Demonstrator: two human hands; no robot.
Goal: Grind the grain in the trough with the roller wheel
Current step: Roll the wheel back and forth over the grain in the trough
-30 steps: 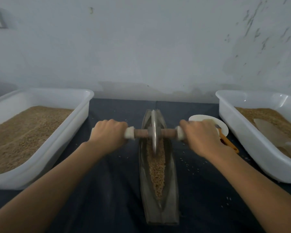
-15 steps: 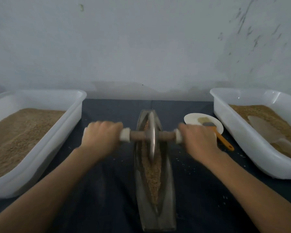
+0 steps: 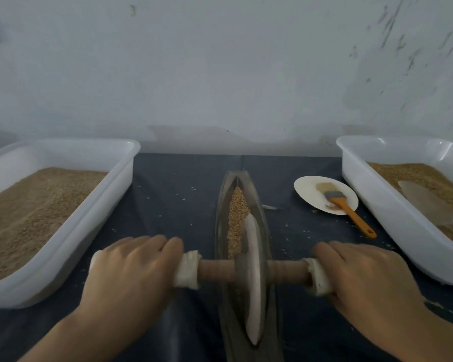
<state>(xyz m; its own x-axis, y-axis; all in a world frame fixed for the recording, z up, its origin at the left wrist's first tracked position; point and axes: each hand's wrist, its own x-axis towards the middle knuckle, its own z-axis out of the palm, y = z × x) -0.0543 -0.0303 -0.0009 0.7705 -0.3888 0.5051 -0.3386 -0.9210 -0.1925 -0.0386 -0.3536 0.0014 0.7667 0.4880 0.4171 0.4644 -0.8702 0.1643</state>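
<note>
Two hands hold one tool, and they must work as a team. On the far left sits a big white plastic tub [image 3: 63, 205] full of brown grain, and it plays no part in this step. Next comes the left hand [image 3: 131, 273], curled tight around the white cloth-wrapped end of the brown wooden handle [image 3: 216, 270]. In the middle lies the long, narrow, boat-shaped grey metal trough [image 3: 246, 257] on the dark blue table cover [image 3: 173, 184]. The thin round grey roller wheel [image 3: 253, 283] stands up in the near part of the trough, and the little heap of tan grain [image 3: 237, 212] lies in the far part, right in front of the wheel. To grind well, I think both hands should push down the same amount, so the wheel stands straight and does not tip against a side wall. Roll slowly up into the heap, or bits may jump out, like the ones dotted on the cover. The right hand [image 3: 361, 275] is wrapped tight around the other cloth end. Past it rest a round white paper plate [image 3: 309, 190] and an orange-handled brush [image 3: 349, 210], then a second white plastic tub [image 3: 392, 212] of grain with a pale see-through scoop [image 3: 426, 202] inside.
</note>
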